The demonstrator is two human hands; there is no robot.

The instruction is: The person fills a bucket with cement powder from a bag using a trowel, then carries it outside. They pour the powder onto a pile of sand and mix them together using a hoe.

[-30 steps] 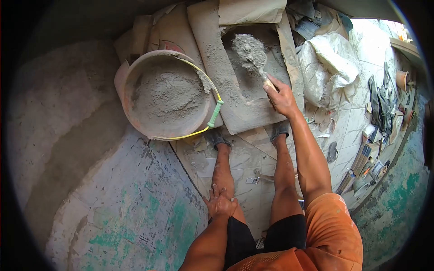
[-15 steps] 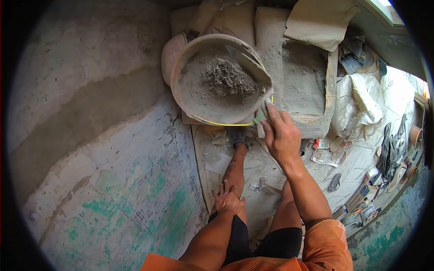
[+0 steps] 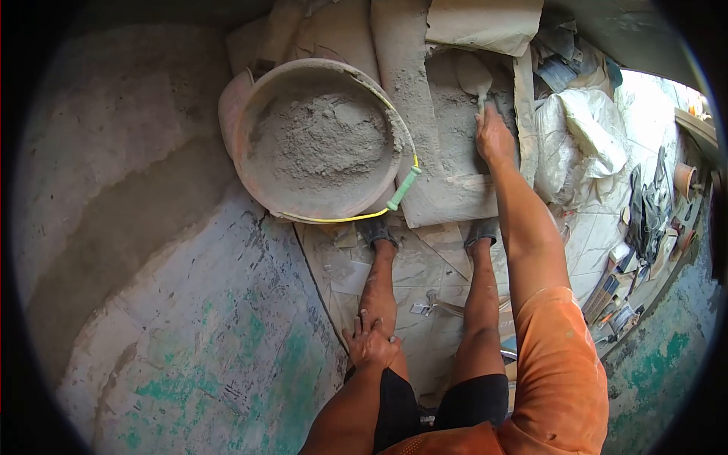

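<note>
The right hand (image 3: 494,136) is stretched out ahead, its fingers wrapped around the handle of a trowel (image 3: 475,76) whose blade is pushed into the grey cement powder inside a torn-open paper cement sack (image 3: 425,98) lying on the floor. Just to the left of the sack, touching its edge, stands a round bucket (image 3: 318,140) heaped with the same grey powder; its yellow wire bail with a green grip (image 3: 403,189) hangs down over the near rim. The left hand (image 3: 369,343) rests flat on the person's left knee, fingers spread and holding nothing. Both feet stand on the pale tiled floor (image 3: 425,273) just below the sack and the bucket. A white plastic bag (image 3: 588,136) lies crumpled to the right of the sack, and further right a scatter of tools and scraps (image 3: 644,205) runs along the wall. To the left rises a rough wall (image 3: 152,250) with grey plaster and patches of green paint.
</note>
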